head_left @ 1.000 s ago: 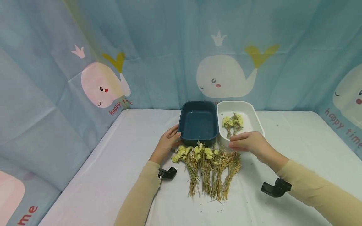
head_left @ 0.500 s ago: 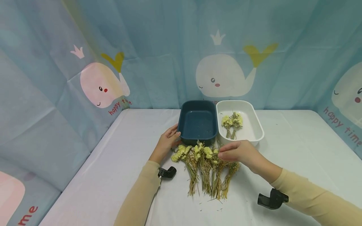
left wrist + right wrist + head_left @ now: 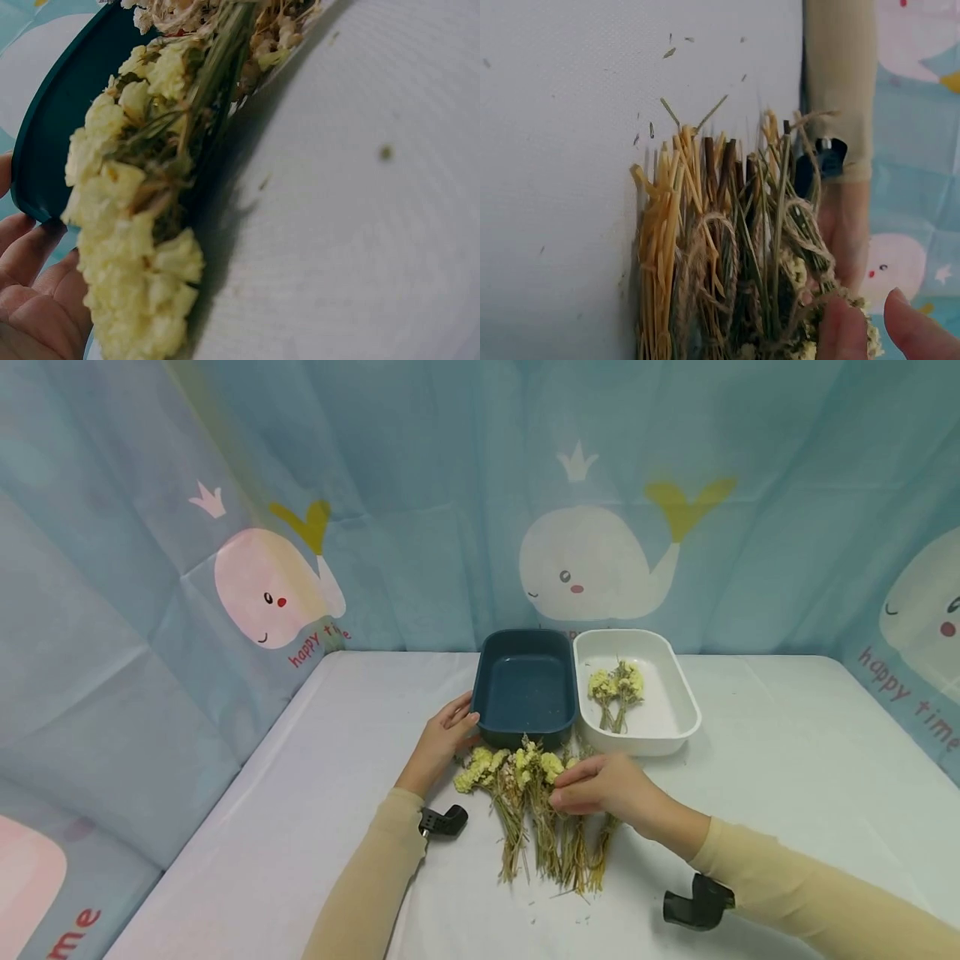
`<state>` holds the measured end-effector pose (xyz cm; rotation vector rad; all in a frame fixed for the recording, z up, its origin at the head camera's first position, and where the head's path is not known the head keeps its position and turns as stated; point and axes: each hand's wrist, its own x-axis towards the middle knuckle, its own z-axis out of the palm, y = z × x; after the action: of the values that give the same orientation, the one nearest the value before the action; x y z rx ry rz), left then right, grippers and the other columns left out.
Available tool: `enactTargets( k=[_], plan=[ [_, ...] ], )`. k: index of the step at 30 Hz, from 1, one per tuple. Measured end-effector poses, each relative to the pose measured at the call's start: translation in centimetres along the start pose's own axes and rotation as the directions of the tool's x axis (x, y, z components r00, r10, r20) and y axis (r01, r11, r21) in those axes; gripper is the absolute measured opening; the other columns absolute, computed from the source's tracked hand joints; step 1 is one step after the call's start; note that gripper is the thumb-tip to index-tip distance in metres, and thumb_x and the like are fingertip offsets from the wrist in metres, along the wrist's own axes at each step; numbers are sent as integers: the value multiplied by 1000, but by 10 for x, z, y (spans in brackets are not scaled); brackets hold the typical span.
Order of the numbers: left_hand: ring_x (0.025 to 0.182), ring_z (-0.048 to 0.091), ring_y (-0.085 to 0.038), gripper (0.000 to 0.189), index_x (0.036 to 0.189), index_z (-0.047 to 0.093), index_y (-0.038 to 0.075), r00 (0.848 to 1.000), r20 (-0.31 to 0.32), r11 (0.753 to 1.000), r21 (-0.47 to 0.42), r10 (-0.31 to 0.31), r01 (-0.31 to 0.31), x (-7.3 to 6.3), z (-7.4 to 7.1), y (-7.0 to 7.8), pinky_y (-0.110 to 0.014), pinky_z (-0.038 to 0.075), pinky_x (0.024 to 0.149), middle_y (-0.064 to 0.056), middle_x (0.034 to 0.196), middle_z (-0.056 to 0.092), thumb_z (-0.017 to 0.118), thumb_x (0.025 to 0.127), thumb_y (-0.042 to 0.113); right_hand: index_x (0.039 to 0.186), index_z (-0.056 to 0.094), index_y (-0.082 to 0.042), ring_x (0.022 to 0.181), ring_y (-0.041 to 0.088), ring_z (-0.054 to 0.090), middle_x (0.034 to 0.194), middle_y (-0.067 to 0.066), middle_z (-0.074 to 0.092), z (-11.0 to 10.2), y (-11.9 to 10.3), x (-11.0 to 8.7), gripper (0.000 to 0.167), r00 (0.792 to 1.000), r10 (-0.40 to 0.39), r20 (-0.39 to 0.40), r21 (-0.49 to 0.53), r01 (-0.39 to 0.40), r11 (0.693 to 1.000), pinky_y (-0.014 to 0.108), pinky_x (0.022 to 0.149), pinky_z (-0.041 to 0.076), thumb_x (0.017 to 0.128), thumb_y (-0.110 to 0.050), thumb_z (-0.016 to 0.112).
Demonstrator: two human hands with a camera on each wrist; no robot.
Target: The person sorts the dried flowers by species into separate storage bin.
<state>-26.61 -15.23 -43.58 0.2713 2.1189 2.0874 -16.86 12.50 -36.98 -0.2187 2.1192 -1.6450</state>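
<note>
A: Main things?
B: Dried flower bunches (image 3: 543,818), side by side on the table (image 3: 780,760), heads toward 12, stems toward 6. Twine (image 3: 718,217) shows round stems, presumably so each handles as one.
A: Tubs?
B: From the bunches, blue tub (image 3: 527,693) at 12, white tub (image 3: 667,693) at 1, side by side. Likely set close to keep reaches short. Two bunches (image 3: 628,681) lie inside the white one, heads at 12 too.
A: Left hand?
B: Left hand (image 3: 441,742) at 10 o'clock, fingers resting against the blue tub's near left corner, not curled round anything I see. Probably steadying it.
A: Right?
B: Right hand (image 3: 611,789) over the bunches' 2 o'clock side, thumb and fingers apart, gripping nothing visible. Looks shaped for a light pinch; brittle stems, I'd guess. Contact? Can't tell.
A: Hands together?
B: No, well apart.
</note>
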Motion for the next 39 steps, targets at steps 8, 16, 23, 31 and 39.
enactTargets(
  k=[8, 16, 23, 31, 39],
  plan=[
    [147, 39, -28, 58, 156, 33, 19, 1000, -1, 1000, 15, -5, 5, 0, -1, -1, -45, 47, 115, -8, 162, 33, 55, 104, 25, 113, 71, 8, 91, 21, 76, 98, 13, 78, 7, 5, 8, 40, 998, 57, -2, -7, -57, 998, 36, 85, 64, 82, -15, 81],
    [146, 41, -27, 56, 156, 35, 20, 1000, -27, 1000, 27, -14, 14, 2, 0, 0, -46, 49, 113, -8, 161, 35, 55, 104, 24, 104, 75, 4, 84, 18, 76, 93, 11, 78, 13, 2, 15, 31, 995, 104, 3, -38, -104, 994, 34, 79, 65, 81, -15, 83],
    [146, 40, -27, 56, 156, 34, 21, 1000, -13, 1000, 23, -6, 7, 1, 0, -2, -46, 48, 113, -7, 162, 34, 55, 104, 24, 93, 79, 1, 71, 15, 74, 83, 11, 78, 21, 7, 20, 22, 992, 123, 8, -50, -123, 991, 32, 70, 66, 79, -15, 85],
    [145, 41, -24, 56, 156, 34, 21, 1000, -15, 1000, 23, -15, 15, 0, 0, -1, -44, 48, 113, -6, 162, 34, 55, 104, 24, 88, 80, 0, 67, 15, 74, 77, 11, 77, 27, 4, 20, 17, 992, 126, -26, -79, -127, 989, 30, 65, 65, 79, -14, 84],
    [147, 38, -27, 57, 156, 33, 19, 1000, -9, 1000, 1, -6, 6, 0, 0, -2, -46, 47, 114, -9, 162, 33, 55, 104, 23, 94, 78, 4, 67, 13, 73, 84, 14, 77, 28, 5, 20, 18, 996, 91, -20, -55, -92, 994, 31, 66, 66, 82, -10, 80]
  ],
)
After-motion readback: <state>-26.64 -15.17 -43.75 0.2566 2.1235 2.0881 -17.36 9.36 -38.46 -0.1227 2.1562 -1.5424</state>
